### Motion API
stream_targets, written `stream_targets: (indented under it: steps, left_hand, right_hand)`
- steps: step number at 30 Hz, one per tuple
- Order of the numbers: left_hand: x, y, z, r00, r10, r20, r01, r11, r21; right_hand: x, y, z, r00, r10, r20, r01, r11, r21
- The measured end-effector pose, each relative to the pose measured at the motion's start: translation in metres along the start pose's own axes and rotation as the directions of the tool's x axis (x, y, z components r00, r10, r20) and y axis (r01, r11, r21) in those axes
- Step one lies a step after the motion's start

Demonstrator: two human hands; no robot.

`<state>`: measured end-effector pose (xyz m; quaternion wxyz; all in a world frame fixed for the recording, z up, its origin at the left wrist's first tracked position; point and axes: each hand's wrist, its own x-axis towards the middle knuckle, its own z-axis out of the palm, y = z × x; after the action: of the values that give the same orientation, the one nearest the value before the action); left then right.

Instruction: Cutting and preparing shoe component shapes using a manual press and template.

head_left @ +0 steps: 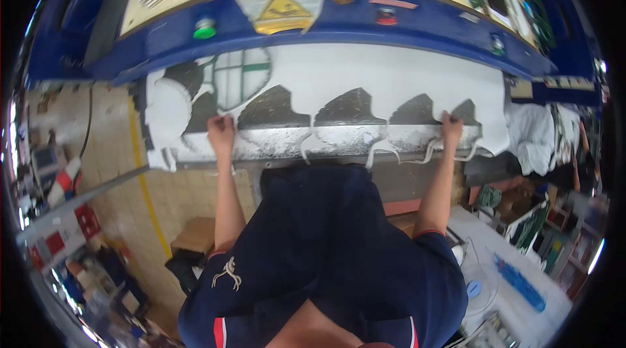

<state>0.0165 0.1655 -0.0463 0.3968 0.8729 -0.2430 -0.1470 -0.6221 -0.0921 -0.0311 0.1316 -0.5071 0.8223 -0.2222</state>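
Observation:
A long white sheet [391, 67] with several curved cut-out holes lies across the machine bed, the dark bed showing through the holes. My left hand [221, 129] is closed in a pinch on the sheet's narrow part between two holes. Further right, my right hand [452, 129] pinches the same sheet beside the last holes. On the sheet's left part, near my left hand, rests a rounded cutting die [255, 67] with green crossbars. Loose narrow strips of the sheet hang over the bed's metal front edge [274, 142] between my hands.
Behind the bed runs a blue machine beam [339, 18] with a green button [204, 28], a red button [386, 16] and a yellow warning sign [282, 12]. White scraps [531, 136] are heaped at the right. A white side table [521, 250] stands at lower right.

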Motion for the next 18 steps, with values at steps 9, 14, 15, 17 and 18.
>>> stream_targets:
  steps: [9, 14, 15, 17, 18]
  left_hand:
    - [-0.019, 0.074, 0.006, 0.962, -0.152, 0.225, 0.023, 0.872, 0.489]
    - [-0.036, 0.074, 0.013, 0.990, -0.118, 0.079, 0.076, 0.911, 0.404]
    - [-0.039, 0.074, 0.016, 0.995, -0.091, 0.048, 0.063, 0.907, 0.417]
    - [-0.042, 0.075, 0.024, 0.999, -0.018, 0.049, -0.008, 0.867, 0.498]
    - [-0.043, 0.073, 0.023, 0.998, -0.018, 0.054, -0.011, 0.867, 0.498]
  right_hand:
    - [0.034, 0.046, -0.008, 0.954, 0.029, 0.298, -0.093, 0.974, 0.204]
    - [0.020, 0.025, -0.001, 0.976, -0.186, 0.117, 0.168, 0.975, 0.147]
    - [0.013, 0.015, 0.002, 0.982, -0.173, 0.071, 0.162, 0.978, 0.133]
    - [0.013, 0.019, 0.001, 0.980, -0.187, 0.067, 0.179, 0.977, 0.117]
    - [0.013, 0.021, 0.001, 0.977, -0.206, 0.061, 0.199, 0.974, 0.106]
